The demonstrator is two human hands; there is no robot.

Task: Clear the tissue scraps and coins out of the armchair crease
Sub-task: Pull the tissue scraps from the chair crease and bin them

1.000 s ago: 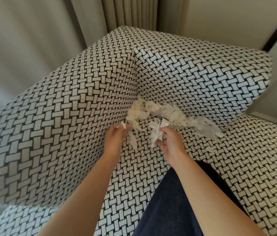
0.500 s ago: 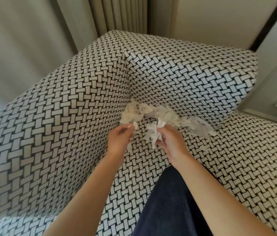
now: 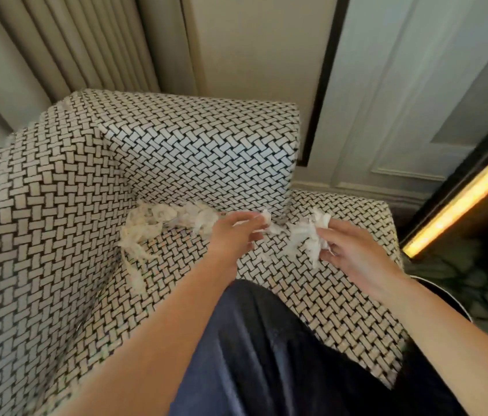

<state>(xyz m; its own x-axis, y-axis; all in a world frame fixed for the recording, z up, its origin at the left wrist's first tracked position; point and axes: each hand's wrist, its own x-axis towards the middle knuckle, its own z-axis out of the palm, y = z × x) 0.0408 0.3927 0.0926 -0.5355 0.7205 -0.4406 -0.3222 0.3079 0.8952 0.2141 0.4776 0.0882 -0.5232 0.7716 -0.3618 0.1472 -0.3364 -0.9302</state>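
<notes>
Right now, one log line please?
left hand: pinches white tissue scrap; right hand: grips crumpled white tissue bunch; torn white scraps: in woven armchair's crease; coins: unseen

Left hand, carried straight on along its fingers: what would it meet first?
Probably the bunch of shredded white tissue gripped by the right hand; the left hand, pinching a small white tissue scrap, points rightward at it. Depth is unclear.

Woven b/w armchair [image 3: 56, 223] — tissue scraps [image 3: 158, 223] strewn along seat crease.
</notes>
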